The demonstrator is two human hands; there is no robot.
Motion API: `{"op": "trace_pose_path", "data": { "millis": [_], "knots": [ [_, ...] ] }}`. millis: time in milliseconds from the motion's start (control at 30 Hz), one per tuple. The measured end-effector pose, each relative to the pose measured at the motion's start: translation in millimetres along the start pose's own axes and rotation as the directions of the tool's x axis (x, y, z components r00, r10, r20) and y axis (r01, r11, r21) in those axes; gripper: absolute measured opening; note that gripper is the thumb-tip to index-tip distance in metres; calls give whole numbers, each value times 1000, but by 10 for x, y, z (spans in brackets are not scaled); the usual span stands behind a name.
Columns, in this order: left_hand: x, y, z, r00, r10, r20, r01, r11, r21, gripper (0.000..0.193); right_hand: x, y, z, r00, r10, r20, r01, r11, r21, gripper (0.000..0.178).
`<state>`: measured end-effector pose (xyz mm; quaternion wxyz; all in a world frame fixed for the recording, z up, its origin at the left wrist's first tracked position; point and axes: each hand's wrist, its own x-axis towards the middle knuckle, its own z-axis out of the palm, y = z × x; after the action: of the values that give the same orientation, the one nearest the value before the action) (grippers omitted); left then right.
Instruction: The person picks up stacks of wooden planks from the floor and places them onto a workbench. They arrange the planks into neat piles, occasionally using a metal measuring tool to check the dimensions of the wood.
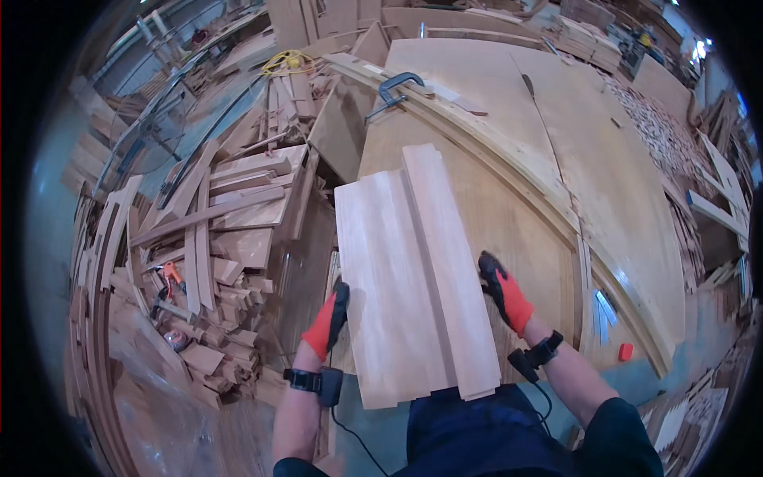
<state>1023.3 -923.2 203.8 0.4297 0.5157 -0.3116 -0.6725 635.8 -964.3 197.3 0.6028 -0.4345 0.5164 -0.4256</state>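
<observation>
Two gloved hands [329,318] (boards [409,270] between)

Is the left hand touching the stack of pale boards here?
Touching. The head view shows the gloved left hand pressed against the left edge of the pale boards, fingers on the wood with no gap; the right hand grips the opposite edge.

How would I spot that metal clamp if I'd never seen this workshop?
Start at the big pale plywood table that fills the middle. Follow the curved wooden strip along it to its far left end. There sits the clamp, the only grey metal hook shape among all the wood.
</observation>
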Motion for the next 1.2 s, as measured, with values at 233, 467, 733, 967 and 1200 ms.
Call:
{"op": "trace_pose_path", "data": {
  "millis": [233, 467, 733, 967, 1200],
  "knots": [
    [-447, 210, 243, 996, 72, 45, -83, 933, 350, 75, -742, -1725, 756, 973, -221, 64, 162, 461, -872, 94],
    [-624, -49, 413, 988, 145, -51, -136, 980, 145, 74, -455, -1662, 1128, 994, 98, -38, -59, 223, -973, 97],
    [-1047, -465, 104, 940, 251, -230, -196, 952, 236, 71, -434, -1799, 869, 993, -101, -62, -39, 209, -977, 101],
    [-1212, -759, -271, 875, 266, -404, -208, 961, 182, 50, -518, -1896, 1713, 991, -78, 107, 112, 58, -992, 99],
    [-1289, -532, 1, 865, 373, -335, -284, 915, 285, 58, -300, -1558, 1750, 982, 43, 182, 187, -163, -969, 98]
  ]
}}
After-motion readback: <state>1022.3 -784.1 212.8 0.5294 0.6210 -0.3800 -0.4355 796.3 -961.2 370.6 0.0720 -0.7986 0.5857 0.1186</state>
